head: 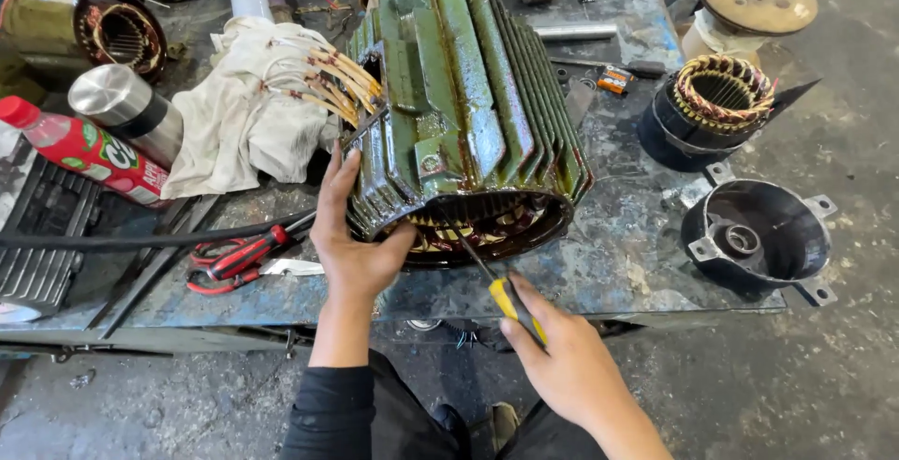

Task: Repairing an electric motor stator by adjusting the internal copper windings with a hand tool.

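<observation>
Your left hand [351,244] grips the near rim of the green finned motor housing [468,113], fingers spread along its outer wall and thumb hooked into the open end, where copper windings [487,230] sit inside. The housing lies on its side at the middle of the stained metal workbench [627,254]. Your right hand [562,357] has its fingers wrapped round a yellow-handled screwdriver [487,273], the tip reaching into that open end. Beside the bench, one black end cap [763,235] and one black stator [712,109] holding windings rest near the concrete floor [796,376]. On the bench: one red bottle [84,151], one white rag [248,109], one pair of red-handled snips [239,259].
</observation>
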